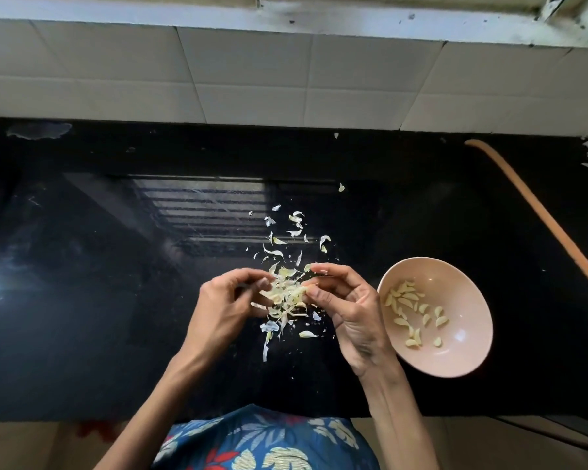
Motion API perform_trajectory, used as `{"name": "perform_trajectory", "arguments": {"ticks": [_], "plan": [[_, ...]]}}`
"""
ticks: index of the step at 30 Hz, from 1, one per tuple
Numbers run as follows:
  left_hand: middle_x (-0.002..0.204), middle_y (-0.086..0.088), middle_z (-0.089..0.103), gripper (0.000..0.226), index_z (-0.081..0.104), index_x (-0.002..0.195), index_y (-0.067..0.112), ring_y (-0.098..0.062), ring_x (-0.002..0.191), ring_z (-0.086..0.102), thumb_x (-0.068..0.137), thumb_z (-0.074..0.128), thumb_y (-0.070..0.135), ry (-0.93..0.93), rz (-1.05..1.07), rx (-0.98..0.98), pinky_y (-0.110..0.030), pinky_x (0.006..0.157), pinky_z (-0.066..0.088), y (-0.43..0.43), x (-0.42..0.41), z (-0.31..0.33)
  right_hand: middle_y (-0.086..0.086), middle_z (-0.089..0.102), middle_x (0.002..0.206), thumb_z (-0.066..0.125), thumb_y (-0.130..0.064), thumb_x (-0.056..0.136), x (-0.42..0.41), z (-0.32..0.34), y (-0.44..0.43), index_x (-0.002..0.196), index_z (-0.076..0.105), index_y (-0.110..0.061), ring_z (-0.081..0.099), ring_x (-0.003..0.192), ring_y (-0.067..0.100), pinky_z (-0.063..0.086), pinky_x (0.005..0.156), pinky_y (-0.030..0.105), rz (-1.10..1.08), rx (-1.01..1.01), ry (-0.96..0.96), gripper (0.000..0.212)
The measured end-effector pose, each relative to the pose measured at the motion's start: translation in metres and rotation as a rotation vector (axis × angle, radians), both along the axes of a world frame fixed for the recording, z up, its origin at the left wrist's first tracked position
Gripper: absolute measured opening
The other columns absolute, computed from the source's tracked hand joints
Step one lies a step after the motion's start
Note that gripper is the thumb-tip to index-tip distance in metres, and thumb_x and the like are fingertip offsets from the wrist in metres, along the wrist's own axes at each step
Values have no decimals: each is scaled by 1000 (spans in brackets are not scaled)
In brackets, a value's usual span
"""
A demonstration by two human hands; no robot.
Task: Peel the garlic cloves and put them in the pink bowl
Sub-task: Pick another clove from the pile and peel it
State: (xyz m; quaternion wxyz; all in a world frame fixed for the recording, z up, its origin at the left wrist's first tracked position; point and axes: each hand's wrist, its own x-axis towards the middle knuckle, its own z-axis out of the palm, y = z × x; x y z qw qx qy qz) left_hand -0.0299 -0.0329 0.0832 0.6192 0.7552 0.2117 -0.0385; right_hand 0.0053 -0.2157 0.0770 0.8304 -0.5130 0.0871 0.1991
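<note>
Blue garment [269, 435], white leaf print (red flowers too), bare forearms [170, 378]

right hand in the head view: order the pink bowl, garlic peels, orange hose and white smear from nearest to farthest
1. garlic peels, at the fingertips of the right hand, centre of the counter.
2. pink bowl, just to its right.
3. orange hose, far right.
4. white smear, back left corner.

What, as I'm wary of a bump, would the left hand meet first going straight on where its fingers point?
Probably the left hand meets the pile of garlic skins just ahead, then the right hand; depth is unclear.
</note>
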Motion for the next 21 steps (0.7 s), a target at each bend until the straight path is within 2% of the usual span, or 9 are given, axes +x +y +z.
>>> {"name": "perform_trajectory", "arguments": {"ticks": [3,6,8,11,13,15,17,21], "plan": [[80,-10,74,13,77,97,14,-23,67,74,92,68,6,31,-59,71,-29,62,62,-5,-1,-4,13,70,82,75,5,68,-1,-2,8,106,70,-1,66,79,21,58,78,28,-7,26,39,38],[63,-10,72,3,78,85,12,-19,53,70,83,78,9,26,-28,130,-24,53,57,-6,2,-1,9,70,80,75,5,68,-2,-3,12,108,69,-1,67,78,17,57,78,27,-24,32,48,41],[58,-11,69,10,75,75,8,-21,49,67,77,84,12,24,-4,116,-25,49,54,-6,3,1,8,70,79,75,5,68,-3,-4,13,107,70,-3,67,79,17,57,78,27,-39,32,50,41],[60,-9,70,25,69,70,7,-20,48,65,70,89,22,43,-26,123,-26,45,52,-6,3,2,9,70,81,77,4,67,-3,-6,15,105,72,-6,66,83,19,56,80,29,-59,34,48,39],[66,-8,71,20,71,75,11,-18,52,66,74,86,25,69,-59,108,-25,47,53,-6,3,1,9,70,82,77,4,67,-3,-7,16,103,73,-8,66,84,19,56,81,29,-71,36,47,38],[78,-8,74,9,75,87,16,-20,65,71,84,76,25,86,-107,-9,-30,56,59,-5,3,2,10,70,82,77,4,67,-4,-7,18,103,73,-7,67,83,19,56,80,29,-87,43,42,38],[89,-8,75,17,75,96,16,-23,77,74,85,70,26,102,-148,-196,-38,66,62,-6,4,3,10,70,83,77,3,67,-4,-7,19,102,72,-6,67,82,20,56,78,29,-113,45,40,37],[90,-12,77,19,75,98,8,-21,78,74,79,75,9,110,-119,-383,-26,65,61,-11,3,9,10,70,83,83,4,65,-6,-6,21,99,73,-6,66,82,20,55,80,28,-164,20,12,36]]}}
